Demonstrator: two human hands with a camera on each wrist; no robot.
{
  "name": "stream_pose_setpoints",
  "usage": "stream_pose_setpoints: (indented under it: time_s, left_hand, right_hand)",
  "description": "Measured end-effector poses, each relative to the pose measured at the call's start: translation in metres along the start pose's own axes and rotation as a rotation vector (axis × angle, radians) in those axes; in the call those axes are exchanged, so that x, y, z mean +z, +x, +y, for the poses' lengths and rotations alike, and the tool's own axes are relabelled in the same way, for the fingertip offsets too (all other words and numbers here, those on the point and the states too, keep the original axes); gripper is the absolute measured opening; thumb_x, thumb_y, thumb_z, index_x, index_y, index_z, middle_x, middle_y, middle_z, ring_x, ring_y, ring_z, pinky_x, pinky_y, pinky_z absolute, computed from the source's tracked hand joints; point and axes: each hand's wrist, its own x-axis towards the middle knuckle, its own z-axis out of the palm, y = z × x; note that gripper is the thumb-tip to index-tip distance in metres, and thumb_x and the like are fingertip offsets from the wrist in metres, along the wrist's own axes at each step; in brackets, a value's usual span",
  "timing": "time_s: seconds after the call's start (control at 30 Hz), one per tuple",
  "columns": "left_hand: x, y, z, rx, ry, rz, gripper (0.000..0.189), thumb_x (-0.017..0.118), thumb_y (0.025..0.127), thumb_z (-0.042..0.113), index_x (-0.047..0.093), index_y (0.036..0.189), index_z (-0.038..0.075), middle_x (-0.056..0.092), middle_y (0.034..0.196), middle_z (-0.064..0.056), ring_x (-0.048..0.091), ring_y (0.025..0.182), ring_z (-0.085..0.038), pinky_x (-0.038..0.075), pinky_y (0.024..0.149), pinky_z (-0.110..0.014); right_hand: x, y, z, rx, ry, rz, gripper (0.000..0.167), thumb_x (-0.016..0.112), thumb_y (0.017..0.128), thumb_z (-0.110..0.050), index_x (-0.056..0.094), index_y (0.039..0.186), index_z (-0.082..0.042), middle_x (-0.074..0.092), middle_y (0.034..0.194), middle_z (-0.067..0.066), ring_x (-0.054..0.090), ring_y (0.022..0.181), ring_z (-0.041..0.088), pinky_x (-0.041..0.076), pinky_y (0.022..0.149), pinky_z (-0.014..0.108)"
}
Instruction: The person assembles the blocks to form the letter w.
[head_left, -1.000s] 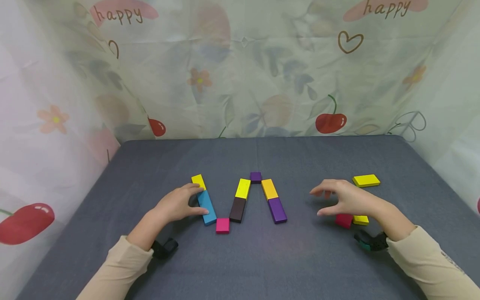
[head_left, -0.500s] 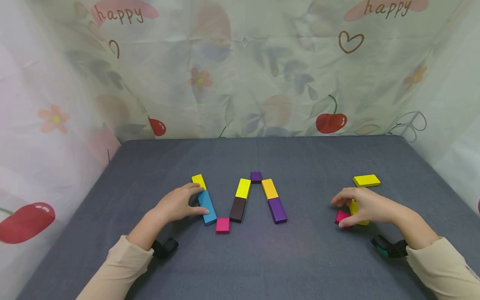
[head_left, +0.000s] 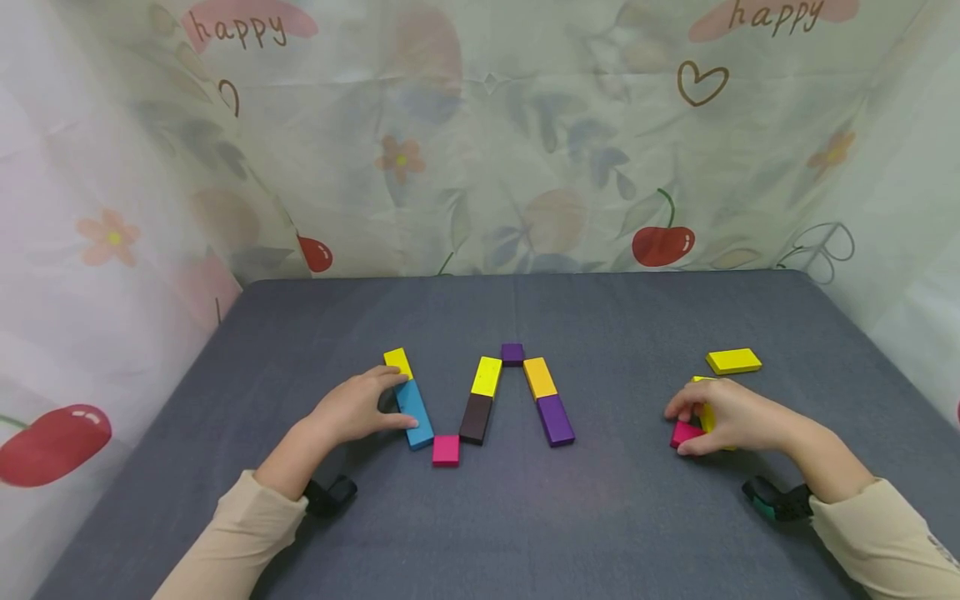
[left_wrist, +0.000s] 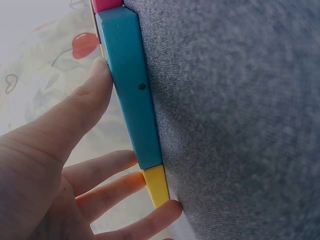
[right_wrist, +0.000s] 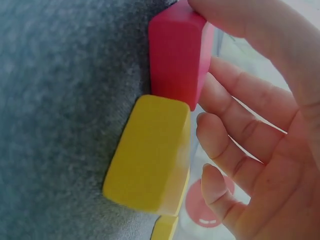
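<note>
My left hand (head_left: 362, 406) rests on a slanted row at the left, its thumb and fingers lightly touching the blue block (head_left: 413, 411) and the yellow block (left_wrist: 157, 186) that adjoins it. In the right wrist view, a pink block (right_wrist: 177, 55) has the thumb at one end and the index finger behind it. My right hand (head_left: 738, 414) pinches that block where it lies on the table. Right beside it is a yellow block (right_wrist: 147, 155), partly covered by the hand in the head view.
Flat blocks form a zigzag mid-table: a pink block (head_left: 446, 451), dark brown block (head_left: 476, 419), yellow block (head_left: 486, 377), small purple block (head_left: 512, 355), orange block (head_left: 540, 379) and long purple block (head_left: 555, 421). Another yellow block (head_left: 733, 361) lies at the right on the grey tablecloth (head_left: 525, 517).
My right hand has moved rightward and down onto the pink block, its fingers drawing in around it. The left hand stays in place on the blue block.
</note>
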Motion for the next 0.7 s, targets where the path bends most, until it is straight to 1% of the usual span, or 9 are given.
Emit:
stream_pose_setpoints:
  time_s: [0.27,0.47,0.7]
  left_hand:
    - [0.001,0.001,0.000,0.000,0.005,0.007,0.075,0.071,0.077,0.047,0.049,0.134,0.003,0.044,0.141,-0.020,0.045,0.127,-0.038,0.041,0.101,-0.054]
    - [0.000,0.001,-0.001,0.001,0.004,0.008,0.075,0.071,0.077,0.047,0.049,0.134,0.002,0.044,0.141,-0.020,0.045,0.127,-0.038,0.041,0.101,-0.054]
    - [0.000,0.001,-0.001,0.005,0.000,0.008,0.075,0.071,0.077,0.047,0.049,0.134,0.002,0.044,0.141,-0.020,0.045,0.127,-0.038,0.041,0.101,-0.053]
  right_hand:
    - [0.001,0.004,-0.004,-0.004,0.002,0.005,0.027,0.078,0.074,-0.028,0.068,0.095,-0.015,0.063,0.090,-0.010,0.053,0.080,-0.001,0.048,0.069,0.020]
    - [0.006,0.011,-0.010,-0.046,-0.005,0.029,0.023,0.077,0.075,-0.022,0.068,0.095,-0.015,0.064,0.090,-0.010,0.054,0.078,-0.002,0.049,0.068,0.021]
    - [0.013,0.021,-0.018,-0.045,-0.025,0.044,0.022,0.077,0.075,-0.022,0.068,0.094,-0.018,0.063,0.090,-0.014,0.055,0.080,-0.002,0.050,0.071,0.022]
